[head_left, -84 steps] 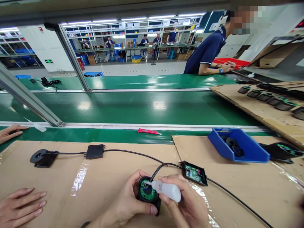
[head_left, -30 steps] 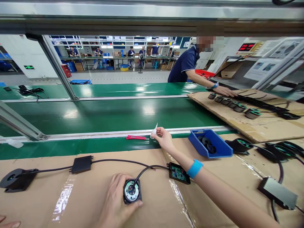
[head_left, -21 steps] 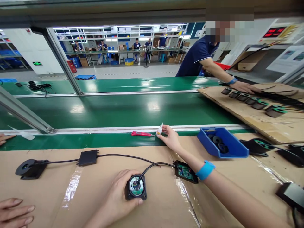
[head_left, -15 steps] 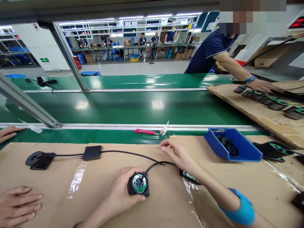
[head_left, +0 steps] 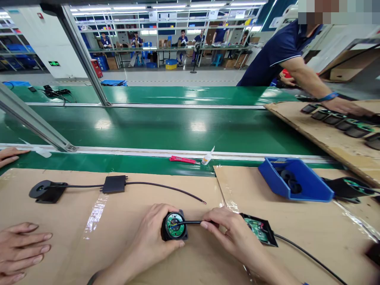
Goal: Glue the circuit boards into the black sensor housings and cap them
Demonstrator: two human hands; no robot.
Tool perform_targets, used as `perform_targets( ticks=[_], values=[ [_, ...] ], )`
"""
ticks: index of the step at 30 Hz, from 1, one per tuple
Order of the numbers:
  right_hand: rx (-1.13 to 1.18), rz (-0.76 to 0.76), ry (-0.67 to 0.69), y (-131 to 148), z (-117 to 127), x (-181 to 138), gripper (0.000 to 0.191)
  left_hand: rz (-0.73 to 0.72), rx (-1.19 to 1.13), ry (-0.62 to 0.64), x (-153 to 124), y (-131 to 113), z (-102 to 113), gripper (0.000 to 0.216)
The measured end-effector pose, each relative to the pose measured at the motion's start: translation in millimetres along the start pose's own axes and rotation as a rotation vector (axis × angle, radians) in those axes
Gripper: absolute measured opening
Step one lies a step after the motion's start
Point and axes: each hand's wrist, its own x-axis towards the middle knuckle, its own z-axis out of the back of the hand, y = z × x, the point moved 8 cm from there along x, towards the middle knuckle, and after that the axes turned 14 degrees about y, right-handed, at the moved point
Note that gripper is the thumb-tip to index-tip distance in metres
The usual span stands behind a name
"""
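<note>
My left hand is wrapped round a small black housing with a green round circuit board showing in its top, low in the middle of the cardboard mat. My right hand pinches the black cable where it leaves that housing. Just right of my right hand lies an open black box with a green board inside, joined to the same cable. A small white glue bottle stands on the green strip beyond, apart from both hands.
Another person's hands rest at the left edge. A finished unit with cable lies at left. A red cutter lies by the bottle. A blue bin of black parts sits at right. A co-worker leans over a cardboard sheet across the green conveyor.
My right hand set the glue bottle down by the red cutter, then came back and took hold of the cable at the housing. My left hand stayed on the housing.
</note>
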Motion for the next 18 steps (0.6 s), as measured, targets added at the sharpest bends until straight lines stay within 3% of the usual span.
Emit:
perform_targets(
  ticks=[4, 7, 10, 13, 15, 18],
  values=[
    [0.006, -0.030, 0.068, 3, -3, -2, 0.021, 0.004, 0.057, 0.028, 1, 4, -4, 0.047],
    [-0.012, -0.045, 0.008, -4, 25, -7, 0.017, -0.033, 0.122, 0.042, 1, 14, -4, 0.049],
    [-0.112, -0.197, -0.248, -44, 91, -26, 0.012, -0.145, 0.216, 0.046, 1, 22, -1, 0.053],
    [-0.223, -0.383, -0.472, -99, 156, -58, 0.021, -0.248, 0.271, 0.036, -1, 22, 5, 0.060],
    [-0.246, -0.430, -0.524, -131, 179, -74, 0.023, -0.250, 0.262, 0.008, -2, 20, 13, 0.062],
    [-0.234, -0.418, -0.521, -164, 184, -86, 0.023, -0.196, 0.197, -0.055, -4, 13, 29, 0.057]
  ],
)
